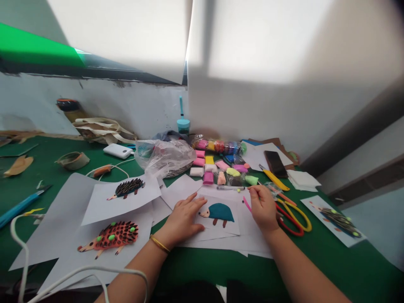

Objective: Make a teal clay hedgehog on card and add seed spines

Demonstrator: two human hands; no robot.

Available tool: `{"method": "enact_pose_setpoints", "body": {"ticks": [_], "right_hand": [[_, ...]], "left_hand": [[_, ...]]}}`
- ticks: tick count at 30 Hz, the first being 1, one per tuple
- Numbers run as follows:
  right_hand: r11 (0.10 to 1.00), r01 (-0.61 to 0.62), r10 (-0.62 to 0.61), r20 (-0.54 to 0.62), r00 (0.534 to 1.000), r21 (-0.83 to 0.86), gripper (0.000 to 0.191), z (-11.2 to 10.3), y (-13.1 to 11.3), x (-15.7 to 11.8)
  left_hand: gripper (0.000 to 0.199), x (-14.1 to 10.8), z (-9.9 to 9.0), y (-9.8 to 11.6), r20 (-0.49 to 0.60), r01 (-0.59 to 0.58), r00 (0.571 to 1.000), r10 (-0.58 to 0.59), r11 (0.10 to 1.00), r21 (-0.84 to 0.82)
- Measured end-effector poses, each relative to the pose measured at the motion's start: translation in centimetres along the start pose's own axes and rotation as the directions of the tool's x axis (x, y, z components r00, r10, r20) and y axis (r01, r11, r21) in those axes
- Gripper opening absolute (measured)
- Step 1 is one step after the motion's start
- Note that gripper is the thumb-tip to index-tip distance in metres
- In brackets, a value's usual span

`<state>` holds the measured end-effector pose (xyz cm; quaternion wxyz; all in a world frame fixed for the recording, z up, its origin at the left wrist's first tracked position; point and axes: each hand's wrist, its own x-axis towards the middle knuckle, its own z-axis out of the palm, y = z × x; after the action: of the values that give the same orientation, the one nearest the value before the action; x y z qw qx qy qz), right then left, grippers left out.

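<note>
My left hand lies spread on the left edge of a white sheet that bears a blue hedgehog figure with a pale face and brown legs. To the right of that figure my right hand is closed, its fingers pinched together; what they hold, if anything, is too small to make out. A thin pink tool shows just left of the right hand. Above the sheet lie a pen and several coloured clay packs.
Red-handled scissors, yellow-handled scissors, a yellow cutter and a dark phone lie at right. Finished hedgehog pictures are at left and far right. A white cable crosses the lower left.
</note>
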<state>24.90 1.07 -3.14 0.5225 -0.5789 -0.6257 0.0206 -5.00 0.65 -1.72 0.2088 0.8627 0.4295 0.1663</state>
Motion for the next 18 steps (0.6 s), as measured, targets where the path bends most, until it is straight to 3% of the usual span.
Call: {"method": "enact_pose_setpoints", "body": {"ticks": [9,18], "right_hand": [[1.0,0.02,-0.02,0.016,1.0,0.007,0.02,0.11,-0.04,-0.03],[0.994,-0.081,0.073,0.116,0.991,0.067,0.021,0.31,-0.36,-0.27]], "left_hand": [[0.083,0.13,0.43,0.12,0.019,0.041,0.999,-0.042,0.999,0.033],[0.089,-0.03,0.05,0.35,0.02,0.02,1.0,-0.02,1.0,0.012]]}}
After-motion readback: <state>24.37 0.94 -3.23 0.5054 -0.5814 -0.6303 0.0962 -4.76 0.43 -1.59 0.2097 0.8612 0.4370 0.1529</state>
